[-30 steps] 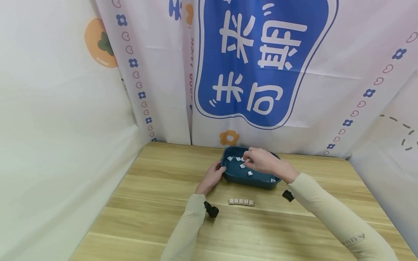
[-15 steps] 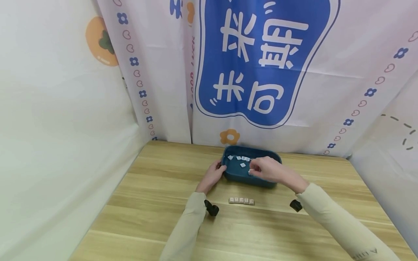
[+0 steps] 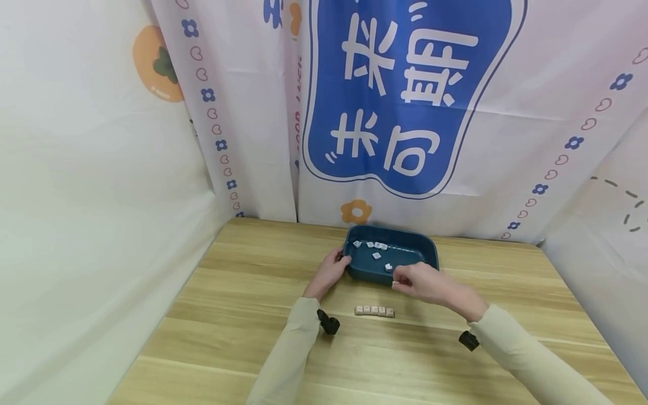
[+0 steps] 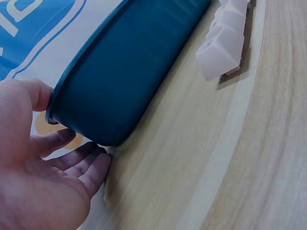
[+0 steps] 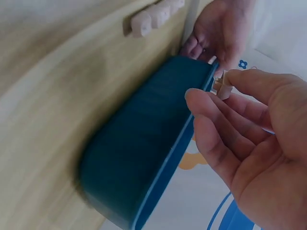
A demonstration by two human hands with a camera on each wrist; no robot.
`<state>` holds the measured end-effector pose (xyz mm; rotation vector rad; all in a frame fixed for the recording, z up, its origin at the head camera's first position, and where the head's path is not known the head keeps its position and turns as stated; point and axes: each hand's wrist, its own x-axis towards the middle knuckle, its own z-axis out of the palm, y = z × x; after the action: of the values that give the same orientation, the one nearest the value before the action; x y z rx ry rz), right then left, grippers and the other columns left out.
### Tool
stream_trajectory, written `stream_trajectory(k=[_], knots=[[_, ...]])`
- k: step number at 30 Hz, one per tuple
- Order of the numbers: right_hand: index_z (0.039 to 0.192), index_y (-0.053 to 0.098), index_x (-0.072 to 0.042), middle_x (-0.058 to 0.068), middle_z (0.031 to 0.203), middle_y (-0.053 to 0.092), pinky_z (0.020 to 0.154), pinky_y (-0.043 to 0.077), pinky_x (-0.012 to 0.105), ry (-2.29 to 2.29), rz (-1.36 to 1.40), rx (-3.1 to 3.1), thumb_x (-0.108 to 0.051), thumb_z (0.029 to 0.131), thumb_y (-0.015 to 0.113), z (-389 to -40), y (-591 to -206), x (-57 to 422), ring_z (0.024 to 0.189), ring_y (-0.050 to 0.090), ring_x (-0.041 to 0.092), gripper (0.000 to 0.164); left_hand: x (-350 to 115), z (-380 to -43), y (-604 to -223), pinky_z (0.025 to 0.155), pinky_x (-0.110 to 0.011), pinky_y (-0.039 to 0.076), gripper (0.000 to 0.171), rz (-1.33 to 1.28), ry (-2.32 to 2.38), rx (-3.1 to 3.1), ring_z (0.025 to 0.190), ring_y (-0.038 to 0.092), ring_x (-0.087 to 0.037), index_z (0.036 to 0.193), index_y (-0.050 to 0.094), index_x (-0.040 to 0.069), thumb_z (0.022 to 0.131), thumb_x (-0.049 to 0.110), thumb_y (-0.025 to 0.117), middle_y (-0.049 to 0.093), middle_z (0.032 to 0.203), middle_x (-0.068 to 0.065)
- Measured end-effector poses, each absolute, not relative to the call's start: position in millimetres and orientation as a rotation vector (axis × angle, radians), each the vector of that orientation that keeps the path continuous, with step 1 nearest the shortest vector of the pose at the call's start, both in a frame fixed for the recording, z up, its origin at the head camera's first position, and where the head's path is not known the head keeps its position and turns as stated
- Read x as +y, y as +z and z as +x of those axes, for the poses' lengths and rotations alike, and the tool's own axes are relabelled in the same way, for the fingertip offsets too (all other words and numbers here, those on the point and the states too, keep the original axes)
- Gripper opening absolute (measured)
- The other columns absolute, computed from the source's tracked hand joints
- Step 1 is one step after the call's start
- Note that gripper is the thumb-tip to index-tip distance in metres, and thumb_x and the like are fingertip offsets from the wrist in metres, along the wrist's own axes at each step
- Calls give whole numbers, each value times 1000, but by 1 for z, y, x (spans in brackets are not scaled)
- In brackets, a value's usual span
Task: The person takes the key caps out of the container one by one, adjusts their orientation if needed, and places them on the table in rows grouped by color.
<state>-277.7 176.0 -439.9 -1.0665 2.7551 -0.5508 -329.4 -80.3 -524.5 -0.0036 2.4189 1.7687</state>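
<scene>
My left hand point(image 3: 329, 273) holds the left end of a dark teal tray point(image 3: 372, 277); in the left wrist view its thumb is hooked at the rim and the fingers point(image 4: 98, 167) lie against the outer wall. Just outside the tray's front rim, my right hand point(image 3: 427, 286) pinches a pale keycap point(image 5: 223, 87) between thumb and fingertips, its hollow underside showing in the right wrist view. Several whitish keycaps point(image 3: 377, 256) lie scattered inside the tray. In front of the tray, several pinkish keycaps point(image 3: 374, 311) stand side by side in a straight row on the table.
The wooden table point(image 3: 243, 315) backs onto a printed curtain point(image 3: 263, 185), with the tray close to that far edge. White cloth walls point(image 3: 101, 225) enclose the sides. A black wrist camera point(image 3: 329, 324) sits at the left cuff, another point(image 3: 468, 340) at the right.
My right hand has moved out of the tray, toward the front and right, with a keycap between its fingertips. The left hand stays on the tray, and the row of keycaps is unchanged.
</scene>
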Motion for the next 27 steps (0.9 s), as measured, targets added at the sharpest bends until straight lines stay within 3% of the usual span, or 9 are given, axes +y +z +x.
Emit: stream_trajectory(k=[13, 27], knots=[[91, 68, -14, -11, 78, 62, 60, 46, 19, -509, -1031, 2704, -16, 94, 64, -271, -470, 183, 65, 50, 1, 5, -79, -329, -522, 115, -47, 34, 56, -2, 1783, 2426, 139, 43, -31, 147, 41, 4, 99, 31, 50, 45, 149, -17], [83, 65, -15, -11, 68, 54, 56, 40, 19, -456, -1081, 2697, -15, 90, 68, -267, -489, 182, 61, 45, 0, 7, -80, -329, -524, 115, -48, 35, 56, -4, 1781, 2426, 139, 42, -31, 147, 41, 5, 99, 32, 51, 45, 150, -16]])
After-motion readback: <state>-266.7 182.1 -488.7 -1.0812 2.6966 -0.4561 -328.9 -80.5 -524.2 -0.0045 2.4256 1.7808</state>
